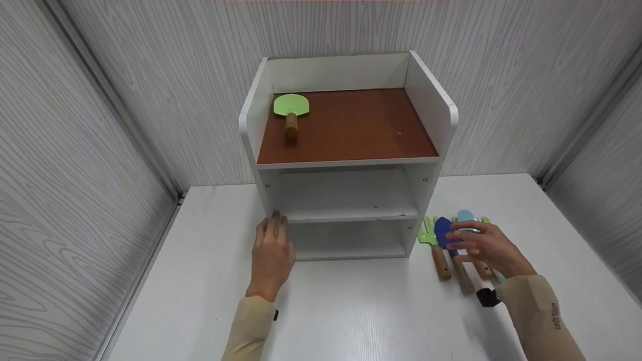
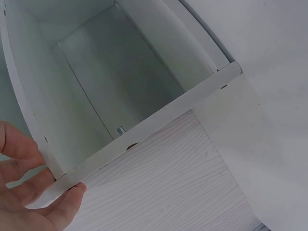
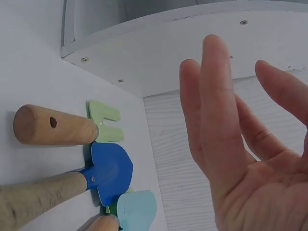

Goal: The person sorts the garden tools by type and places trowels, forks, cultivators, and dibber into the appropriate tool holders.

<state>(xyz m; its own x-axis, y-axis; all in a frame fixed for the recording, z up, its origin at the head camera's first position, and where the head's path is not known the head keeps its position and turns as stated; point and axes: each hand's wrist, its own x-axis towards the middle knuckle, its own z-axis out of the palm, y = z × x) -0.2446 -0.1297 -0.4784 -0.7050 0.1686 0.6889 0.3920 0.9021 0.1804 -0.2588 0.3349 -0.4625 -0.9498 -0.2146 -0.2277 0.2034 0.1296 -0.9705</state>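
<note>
A white shelf unit [image 1: 346, 194] with a brown top board stands in the middle of the table. My left hand [image 1: 272, 250] holds the front edge of its left side panel; in the left wrist view, thumb and fingers lie on opposite sides of that panel [image 2: 101, 156]. To the right of the unit my right hand [image 1: 486, 245] hovers with nothing in it, fingers spread apart. Under and beside it lie small wooden-handled garden tools: a green fork [image 3: 103, 120], a blue trowel [image 3: 113, 171] and a light blue shovel [image 3: 139, 209]. My right hand partly hides several in the head view.
A green shovel [image 1: 291, 105] with a wooden handle lies at the left of the unit's brown top board [image 1: 351, 125]. Raised side and back panels edge that board. Wood-grain walls [image 1: 100, 150] close in the white table [image 1: 351, 311] at the back and sides.
</note>
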